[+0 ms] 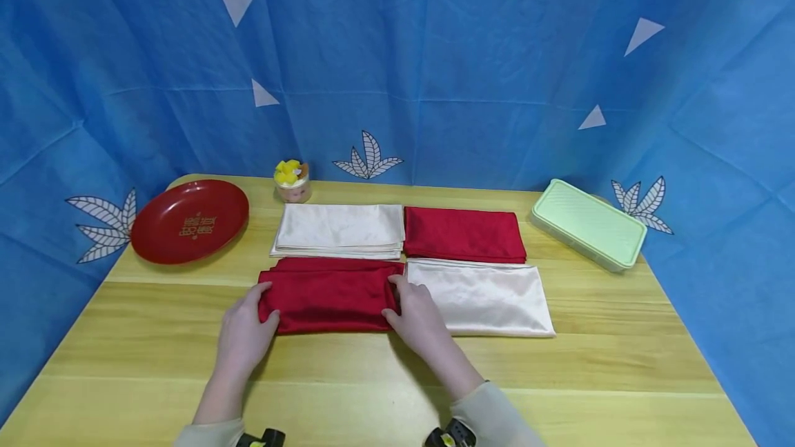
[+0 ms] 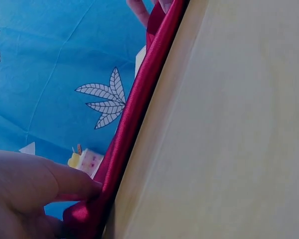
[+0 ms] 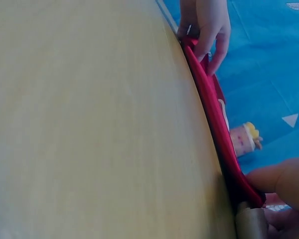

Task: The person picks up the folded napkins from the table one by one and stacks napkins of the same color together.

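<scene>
A folded red satin cloth (image 1: 329, 299) lies at the front left of a two-by-two group of folded cloths. My left hand (image 1: 243, 330) pinches its left end between thumb and fingers. At the opposite end, my right hand (image 1: 417, 312) pinches the right edge, close to the white cloth (image 1: 481, 299) beside it. Seen from the left wrist, the red cloth's folded front edge (image 2: 134, 117) runs between the two hands, low over the table. Behind lie another white cloth (image 1: 340, 226) and another red cloth (image 1: 462, 233).
A red oval plate (image 1: 186, 226) stands at the back left of the wooden table (image 1: 348, 392). Near it is a small cup (image 1: 293, 188) with a yellow top. A pale green lidded box (image 1: 589, 223) sits at the back right. Blue patterned curtain (image 1: 397, 54) surrounds the table.
</scene>
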A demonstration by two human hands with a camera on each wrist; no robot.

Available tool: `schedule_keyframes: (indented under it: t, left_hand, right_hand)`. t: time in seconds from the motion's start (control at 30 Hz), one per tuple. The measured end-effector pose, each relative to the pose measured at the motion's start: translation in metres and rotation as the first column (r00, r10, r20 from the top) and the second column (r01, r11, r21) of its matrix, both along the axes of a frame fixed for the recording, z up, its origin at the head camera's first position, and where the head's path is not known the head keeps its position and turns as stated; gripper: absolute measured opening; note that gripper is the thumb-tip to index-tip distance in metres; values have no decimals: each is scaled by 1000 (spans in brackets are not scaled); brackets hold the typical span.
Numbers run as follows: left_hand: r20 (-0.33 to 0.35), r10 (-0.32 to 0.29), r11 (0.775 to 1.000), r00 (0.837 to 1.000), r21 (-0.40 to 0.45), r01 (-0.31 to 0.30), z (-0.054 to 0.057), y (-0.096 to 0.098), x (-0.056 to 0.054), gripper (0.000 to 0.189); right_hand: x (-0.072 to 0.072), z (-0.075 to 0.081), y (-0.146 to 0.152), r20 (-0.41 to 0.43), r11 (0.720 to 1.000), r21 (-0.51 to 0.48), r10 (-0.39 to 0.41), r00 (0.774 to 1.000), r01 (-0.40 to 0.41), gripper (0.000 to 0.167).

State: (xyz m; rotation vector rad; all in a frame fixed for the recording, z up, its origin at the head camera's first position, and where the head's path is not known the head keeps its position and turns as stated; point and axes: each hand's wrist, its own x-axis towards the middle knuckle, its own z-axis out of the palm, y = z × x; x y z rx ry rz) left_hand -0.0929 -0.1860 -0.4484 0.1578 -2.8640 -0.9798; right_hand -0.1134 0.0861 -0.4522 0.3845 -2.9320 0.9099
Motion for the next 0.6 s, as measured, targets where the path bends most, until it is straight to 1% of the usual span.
schedule_keyframes:
  t: [0.13,0.23,0.3,0.37,0.43,0.5,0.53,0.6]
  left_hand:
    - [-16,-26,999,1000,18,27,-1,0,0,46]
    - [-16,-45,998,999,43,45,-1,-1,0,45]
    - [-12,-54,996,998,74,55,-1,-1,0,44]
    - [-9,-71,988,997,138,71,-1,-2,1,42]
    - [-1,-83,972,997,223,81,0,-4,1,41]
    - [21,-73,947,997,314,63,2,-5,2,42]
    - [34,-61,930,998,366,44,2,-6,2,43]
    - [69,-34,885,997,465,-2,4,-8,2,46]
  right_hand:
    - [-1,0,-1,-7,1000,6,18,1000,-18,50]
    - [-2,-1,-2,-30,999,2,47,998,-47,47]
    - [-3,-1,-1,-46,998,2,70,996,-70,46]
    - [-3,0,-1,-62,996,0,93,994,-93,44]
    - [-4,1,-1,-73,994,-6,110,991,-110,43]
    - [-3,2,-1,-71,992,-23,120,990,-122,43]
    - [-2,3,-2,-69,991,-34,124,990,-126,43]
    - [-2,5,-2,-66,990,-61,127,990,-131,43]
